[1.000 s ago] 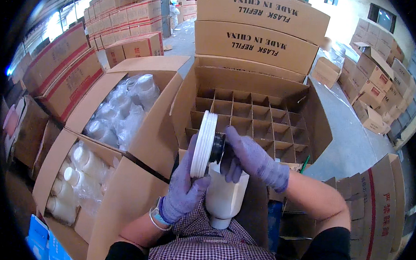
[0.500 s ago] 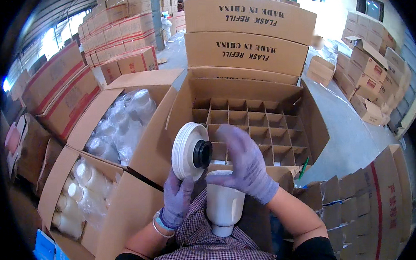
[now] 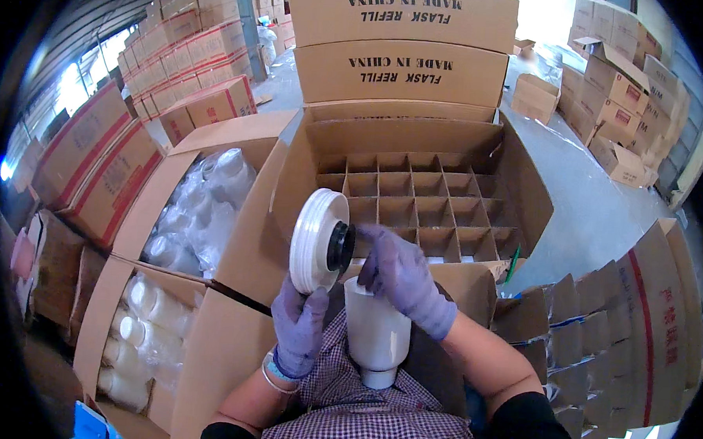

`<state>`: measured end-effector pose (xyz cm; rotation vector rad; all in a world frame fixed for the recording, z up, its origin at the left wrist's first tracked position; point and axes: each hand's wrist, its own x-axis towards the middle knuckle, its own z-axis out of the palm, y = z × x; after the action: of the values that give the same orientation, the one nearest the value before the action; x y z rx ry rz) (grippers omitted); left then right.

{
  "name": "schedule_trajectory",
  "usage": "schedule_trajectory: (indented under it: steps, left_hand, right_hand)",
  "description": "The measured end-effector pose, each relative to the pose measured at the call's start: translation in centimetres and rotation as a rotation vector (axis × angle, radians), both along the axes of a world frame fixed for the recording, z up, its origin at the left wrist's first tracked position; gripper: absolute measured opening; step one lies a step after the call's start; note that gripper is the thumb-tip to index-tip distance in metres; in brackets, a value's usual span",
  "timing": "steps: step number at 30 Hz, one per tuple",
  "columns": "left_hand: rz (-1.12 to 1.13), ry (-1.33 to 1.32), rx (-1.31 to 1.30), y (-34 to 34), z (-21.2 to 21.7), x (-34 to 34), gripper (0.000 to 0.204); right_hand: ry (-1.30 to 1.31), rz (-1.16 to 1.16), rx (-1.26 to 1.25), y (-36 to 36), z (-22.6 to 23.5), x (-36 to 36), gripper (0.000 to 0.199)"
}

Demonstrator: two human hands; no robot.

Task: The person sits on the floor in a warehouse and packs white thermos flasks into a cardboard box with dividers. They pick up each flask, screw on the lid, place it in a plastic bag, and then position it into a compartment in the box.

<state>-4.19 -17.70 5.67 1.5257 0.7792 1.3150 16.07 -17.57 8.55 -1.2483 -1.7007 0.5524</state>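
Observation:
In my left hand [image 3: 298,327], gloved in pale purple, the fingers are closed around a stack of white ribbed round pieces [image 3: 311,241]. A black ring [image 3: 340,247] sits on the stack's right face. A white bottle-shaped container [image 3: 378,334] rests against my checked apron, wide end up and narrow neck down. My right hand [image 3: 404,277], also gloved, is over its upper rim with the fingers curled together and pointing down. What those fingers pinch, if anything, is hidden.
Ahead stands an open carton [image 3: 418,128] with a cardboard divider grid [image 3: 396,188]. Left are open boxes with plastic-wrapped white bottles [image 3: 203,205] and more white bottles [image 3: 150,332]. A box with dividers [image 3: 590,324] stands at right. A green pen-like stick [image 3: 513,264] is at the carton's near edge.
My right hand has gone from raised, spread fingers to curled fingers over the container's rim. My left hand keeps its hold on the stack. The whole view has shifted slightly.

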Motion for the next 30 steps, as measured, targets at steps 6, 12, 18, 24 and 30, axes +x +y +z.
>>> schedule_trajectory:
  steps: [6, 12, 18, 24, 30]
  left_hand:
    - [0.078, 0.108, 0.178, -0.5, -0.3, 0.4, 0.061]
    - [0.017, 0.163, 0.103, 0.0, -0.9, 0.3, 0.063]
    - [-0.194, 0.294, 0.218, 3.2, -0.8, 0.8, 0.056]
    - [-0.648, 0.458, 0.107, 9.6, -6.2, 0.8, 0.052]
    - [-0.657, 0.26, 0.015, 10.0, -10.6, 2.5, 0.04]
  right_hand:
    - [0.053, 0.019, -0.344, 0.2, -0.6, -0.3, 0.064]
    - [0.025, -0.237, 0.404, -1.2, -0.6, -2.5, 0.048]
    - [-0.153, -0.249, -0.021, 1.2, -5.6, 4.7, 0.045]
    - [0.409, 0.224, -0.156, 0.3, -11.8, 7.6, 0.037]
    - [0.538, 0.133, -0.253, -0.7, -14.8, 6.8, 0.027]
